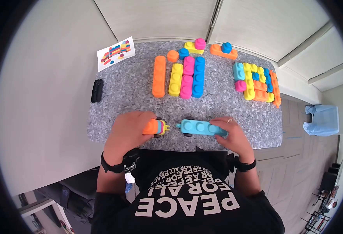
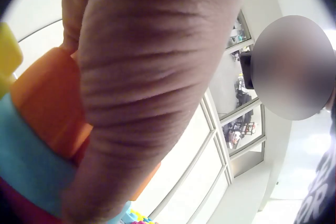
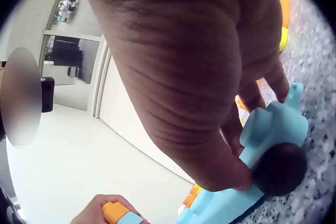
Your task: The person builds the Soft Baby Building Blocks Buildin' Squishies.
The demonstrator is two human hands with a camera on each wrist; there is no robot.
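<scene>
My left hand grips a small wheeled toy car built of orange, light blue, pink and yellow blocks. A yellow hook sticks out of its right end. In the left wrist view, the thumb side of the hand covers much of the orange block. To the right, a light blue toy wagon base with round studs stands on black wheels. My right hand holds its right end, thumb on the near side and fingers across the far side. A short gap separates the car's hook from the wagon's left coupling.
Behind the hands on the speckled table lie orange, yellow, pink and blue bricks. A packed group of bricks is at the right. At the left are a picture card and a black object. A blue-lined bin stands beyond.
</scene>
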